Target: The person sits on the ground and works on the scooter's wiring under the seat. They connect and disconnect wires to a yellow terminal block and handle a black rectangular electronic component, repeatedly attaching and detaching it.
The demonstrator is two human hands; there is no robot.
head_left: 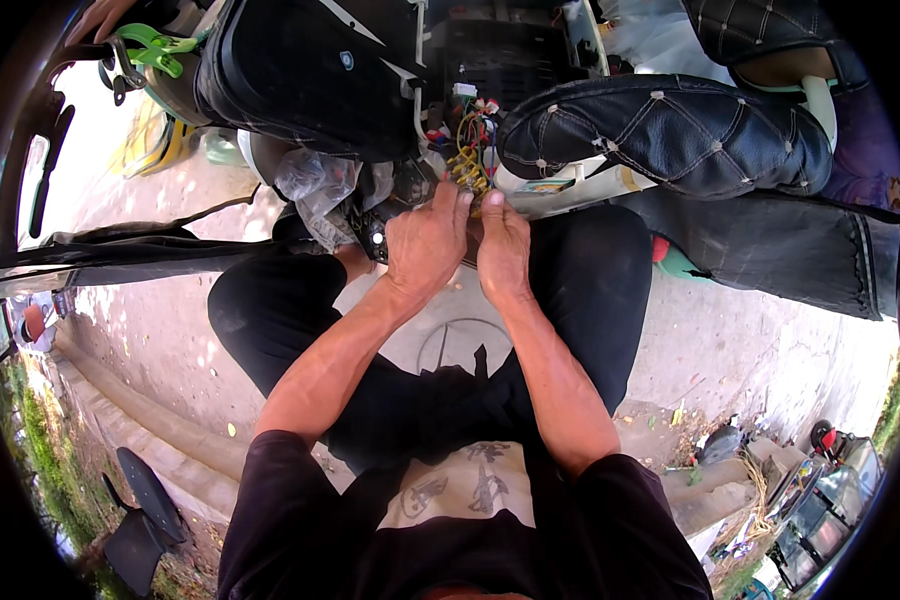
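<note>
My left hand (425,248) and my right hand (502,255) meet at a bundle of yellow wires or connectors (466,162) in an open vehicle compartment, fingers closed on its lower end; the exact piece between the fingertips is hidden. Thinner coloured wires (477,130) and a white connector (464,90) lie just above. Crumpled clear plastic (310,175) is left of my left hand. A padded black quilted cushion (660,135) lies right of the wires, above my right hand.
A black panel (300,70) fills the upper left, beside green clamps (155,48) and another person's hand (98,15) at the edge. A dark frame bar (120,255) crosses left. A black sheet (770,260) hangs right. A chair-like black object (135,540) and assorted clutter (770,490) sit behind.
</note>
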